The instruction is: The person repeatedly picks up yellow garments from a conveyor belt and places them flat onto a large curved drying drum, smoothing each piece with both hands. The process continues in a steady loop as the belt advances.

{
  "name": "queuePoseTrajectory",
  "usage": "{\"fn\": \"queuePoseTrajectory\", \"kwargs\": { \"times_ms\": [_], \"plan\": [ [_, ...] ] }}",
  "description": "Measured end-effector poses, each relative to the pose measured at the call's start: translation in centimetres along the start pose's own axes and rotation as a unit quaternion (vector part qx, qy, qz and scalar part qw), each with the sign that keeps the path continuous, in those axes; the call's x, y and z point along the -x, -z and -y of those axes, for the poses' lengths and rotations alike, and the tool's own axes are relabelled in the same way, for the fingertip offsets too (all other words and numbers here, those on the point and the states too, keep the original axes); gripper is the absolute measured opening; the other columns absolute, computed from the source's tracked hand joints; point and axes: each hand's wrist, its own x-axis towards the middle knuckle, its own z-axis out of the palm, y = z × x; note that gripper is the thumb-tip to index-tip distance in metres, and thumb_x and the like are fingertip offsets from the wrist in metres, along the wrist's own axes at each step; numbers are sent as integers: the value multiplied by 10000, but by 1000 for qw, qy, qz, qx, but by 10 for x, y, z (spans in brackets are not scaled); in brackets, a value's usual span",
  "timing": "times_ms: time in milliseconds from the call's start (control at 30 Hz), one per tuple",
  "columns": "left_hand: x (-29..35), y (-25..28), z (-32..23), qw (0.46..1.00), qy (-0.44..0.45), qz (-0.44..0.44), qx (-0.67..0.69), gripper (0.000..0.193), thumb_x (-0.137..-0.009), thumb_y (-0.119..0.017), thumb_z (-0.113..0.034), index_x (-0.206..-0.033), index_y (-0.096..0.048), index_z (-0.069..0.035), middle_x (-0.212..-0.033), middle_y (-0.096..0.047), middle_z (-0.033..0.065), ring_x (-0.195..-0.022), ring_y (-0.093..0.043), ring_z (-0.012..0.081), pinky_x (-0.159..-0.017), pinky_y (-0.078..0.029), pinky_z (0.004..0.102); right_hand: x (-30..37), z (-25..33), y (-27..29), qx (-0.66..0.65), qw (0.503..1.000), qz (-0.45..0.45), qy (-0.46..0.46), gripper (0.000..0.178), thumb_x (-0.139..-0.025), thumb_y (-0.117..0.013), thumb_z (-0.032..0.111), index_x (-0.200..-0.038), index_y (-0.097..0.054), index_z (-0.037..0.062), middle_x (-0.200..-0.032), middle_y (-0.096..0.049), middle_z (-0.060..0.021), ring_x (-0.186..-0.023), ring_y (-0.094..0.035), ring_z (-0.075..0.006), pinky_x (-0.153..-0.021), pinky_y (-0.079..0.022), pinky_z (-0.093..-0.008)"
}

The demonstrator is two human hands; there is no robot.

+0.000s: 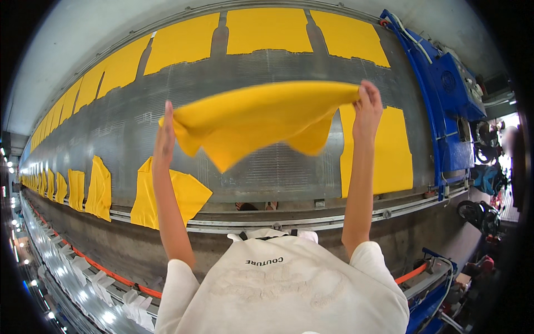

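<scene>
Above the long grey table (261, 67), a yellow fabric panel (261, 114) hangs between two hands: the right hand (367, 111) pinches its right corner, the left hand (164, 139) grips its left end. Flat yellow cut pieces (270, 30) line the far side.

The raised yellow cloth (267, 114), its lower edge blurred, hides part of the table (283, 181) behind it. The left forearm (171, 203) covers a strip of the draped yellow piece (189, 195); the right forearm (362, 172) crosses the flat yellow piece (389, 150). Far left, yellow pieces shrink too small to count. The lower edge cuts off the white shirt (289, 309).
</scene>
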Motion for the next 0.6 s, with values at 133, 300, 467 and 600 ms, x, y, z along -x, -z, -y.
{"fn": "queuePoseTrajectory", "kwargs": {
  "times_ms": [133,300,467,600],
  "plan": [
    [-12,-28,-55,995,-82,-39,31,590,-1021,-601,-507,-1329,-653,-6,-1218,-684,83,-1143,-609,193,-1005,-439,317,-23,32,-18,50,997,20,64,191,-1044,-633,162,-1197,-696,66,-1089,-672,-37,-1010,-616,-132,-867,-497,-291],
    [-52,-29,3,982,-73,-2,174,219,-958,-703,-236,-1099,-687,-70,-996,-653,14,-890,-563,101,-795,-435,260,-21,14,-2,137,987,14,87,189,-1042,-622,141,-1161,-746,63,-1111,-707,-52,-1033,-632,-144,-891,-499,-275],
    [-28,-50,94,965,-1,0,263,203,-895,-633,-65,-1091,-685,-71,-1018,-658,8,-874,-552,91,-777,-449,268,26,-20,39,258,965,35,24,212,-1001,-620,73,-1143,-762,6,-1131,-748,-79,-1089,-662,-167,-985,-484,-289],
    [23,-49,172,989,-66,52,122,405,-860,-577,-9,-1239,-709,-58,-1174,-711,36,-850,-564,80,-736,-462,258,79,-54,87,335,941,45,-28,213,-961,-622,33,-1099,-765,-44,-1089,-779,-105,-1055,-692,-158,-968,-494,-280]
  ]
}}
